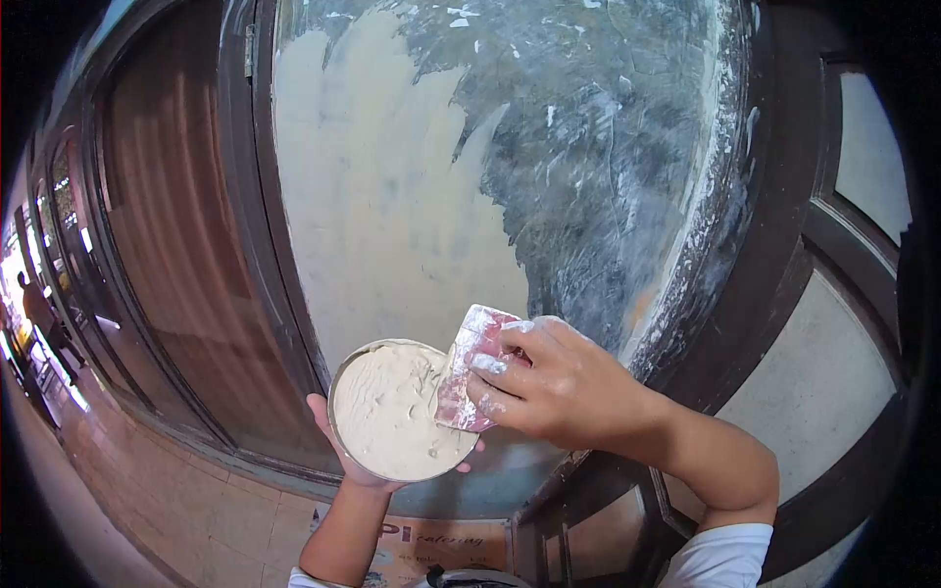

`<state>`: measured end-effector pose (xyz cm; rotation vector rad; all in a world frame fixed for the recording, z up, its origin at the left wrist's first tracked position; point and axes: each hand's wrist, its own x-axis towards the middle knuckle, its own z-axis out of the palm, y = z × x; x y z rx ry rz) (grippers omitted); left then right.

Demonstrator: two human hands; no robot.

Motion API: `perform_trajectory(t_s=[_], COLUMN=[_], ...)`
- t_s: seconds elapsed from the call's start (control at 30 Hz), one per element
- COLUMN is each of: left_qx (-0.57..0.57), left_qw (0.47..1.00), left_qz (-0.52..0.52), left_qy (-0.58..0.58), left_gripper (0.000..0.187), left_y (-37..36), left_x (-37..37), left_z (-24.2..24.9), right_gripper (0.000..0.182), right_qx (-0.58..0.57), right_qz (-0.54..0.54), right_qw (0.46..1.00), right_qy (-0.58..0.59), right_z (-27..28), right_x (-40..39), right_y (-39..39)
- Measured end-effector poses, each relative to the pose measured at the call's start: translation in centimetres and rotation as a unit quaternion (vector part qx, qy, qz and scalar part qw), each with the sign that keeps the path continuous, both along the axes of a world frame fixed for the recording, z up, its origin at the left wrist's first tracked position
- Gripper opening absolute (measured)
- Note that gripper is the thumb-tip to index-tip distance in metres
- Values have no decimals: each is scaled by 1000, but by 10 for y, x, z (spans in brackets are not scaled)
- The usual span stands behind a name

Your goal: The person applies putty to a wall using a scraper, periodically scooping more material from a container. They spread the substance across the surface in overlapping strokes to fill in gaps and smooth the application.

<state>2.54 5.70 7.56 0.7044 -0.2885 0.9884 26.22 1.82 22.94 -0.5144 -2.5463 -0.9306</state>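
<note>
My left hand (338, 443) holds a round metal pan (397, 412) from below; the pan is filled with pale, cream-coloured putty. My right hand (559, 382), smeared with white putty, grips a flat pinkish scraper (469, 365) whose edge dips into the putty at the pan's right rim. Both are held in front of a wall panel (490, 167), whose left part is coated in pale putty and whose right part is bare, dark grey and streaked.
Dark brown wooden frames (260, 196) border the panel on both sides, with a brown door (167, 225) to the left. A printed sheet (431, 539) lies on the tiled floor below. A person (39, 314) stands far off at the left.
</note>
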Motion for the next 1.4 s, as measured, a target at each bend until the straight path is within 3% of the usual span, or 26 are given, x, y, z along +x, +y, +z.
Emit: perform_trajectory(t_s=[0.3,0.5,0.57,0.63,0.8,0.87,1.0,1.23,1.4], left_qx=[-11,-91,-28,-46,-65,-56,-25,-76,-59], left_qw=[1000,994,990,988,984,984,988,989,982], left_qz=[-20,-26,-117,-123,-132,-133,-111,-51,-104], left_qy=[-15,-51,-74,-80,-97,-106,-102,-114,-148], left_gripper=[127,123,130,132,131,130,129,129,129], left_y=[4,-4,3,0,3,3,5,-12,-13], left_x=[13,16,11,7,-8,-15,-34,-56,-60], left_z=[-3,1,-5,-6,-11,-13,-25,-30,-36], right_gripper=[36,34,25,27,27,30,51,57,54], right_qx=[-20,-26,15,28,-63,-144,-129,-55,-43], right_qz=[-26,-72,-59,-153,-175,-241,-280,-231,-240], right_qw=[999,997,997,987,961,924,918,950,959], right_qy=[7,25,49,50,205,259,250,203,146], right_z=[-3,1,4,16,41,41,14,-22,-40], right_x=[6,10,15,25,69,79,105,126,138], right_y=[-12,-14,-8,-7,32,42,85,110,114])
